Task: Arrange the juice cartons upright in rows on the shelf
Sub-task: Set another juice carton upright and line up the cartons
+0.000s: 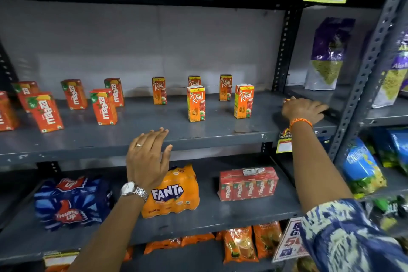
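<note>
Several small juice cartons stand upright on the grey shelf (141, 134). Red Maaza cartons (103, 106) fill the left half in two loose rows. Orange Real cartons (196, 103) stand in the right half, two in front and three behind. My left hand (148, 157) hovers open at the shelf's front edge, palm down, holding nothing. My right hand (303, 110) rests flat on the shelf's right end, just right of the nearest Real carton (243, 101). A small orange thing shows at its fingertips; I cannot tell what it is.
On the shelf below lie a Thums Up pack (70, 202), a Fanta pack (174, 192) and a shrink-wrapped Maaza multipack (248, 183). A steel upright (284, 51) closes the right end. Purple snack bags (329, 55) stand in the bay beyond.
</note>
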{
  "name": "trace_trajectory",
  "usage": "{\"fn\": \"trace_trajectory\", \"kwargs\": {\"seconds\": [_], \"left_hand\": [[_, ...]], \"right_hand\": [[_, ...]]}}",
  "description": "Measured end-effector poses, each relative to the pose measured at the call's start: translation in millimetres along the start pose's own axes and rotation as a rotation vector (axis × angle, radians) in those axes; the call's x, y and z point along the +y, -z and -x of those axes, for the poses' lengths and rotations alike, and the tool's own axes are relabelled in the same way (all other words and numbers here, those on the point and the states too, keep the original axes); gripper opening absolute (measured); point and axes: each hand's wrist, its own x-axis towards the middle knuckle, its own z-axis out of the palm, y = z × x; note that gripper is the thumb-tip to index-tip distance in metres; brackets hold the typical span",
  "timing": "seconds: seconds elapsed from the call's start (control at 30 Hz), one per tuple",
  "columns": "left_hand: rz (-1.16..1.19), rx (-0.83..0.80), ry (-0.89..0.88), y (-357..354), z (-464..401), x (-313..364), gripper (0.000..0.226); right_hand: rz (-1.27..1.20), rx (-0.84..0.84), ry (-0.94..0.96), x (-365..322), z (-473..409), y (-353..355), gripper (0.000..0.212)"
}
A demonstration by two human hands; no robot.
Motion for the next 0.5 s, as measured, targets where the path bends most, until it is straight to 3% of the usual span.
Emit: {"fn": "trace_trajectory", "kwargs": {"seconds": [0.23, 0.4, 0.5], "left_hand": [[0.01, 0.026, 0.038, -0.9, 0.7, 5.6, 0.046], [0.02, 0.033, 0.048, -1.1, 1.1, 6.5, 0.046], [0.018, 0.027, 0.045, -0.6, 1.4, 6.3, 0.047]], "right_hand": [[-0.002, -0.205, 0.043, 1.0, -14.4, 13.9, 0.06], [-0.292, -0.139, 0.124, 8.8, -11.6, 21.9, 0.035], [-0.474, -0.218, 0.12, 14.5, -8.5, 22.0, 0.024]]}}
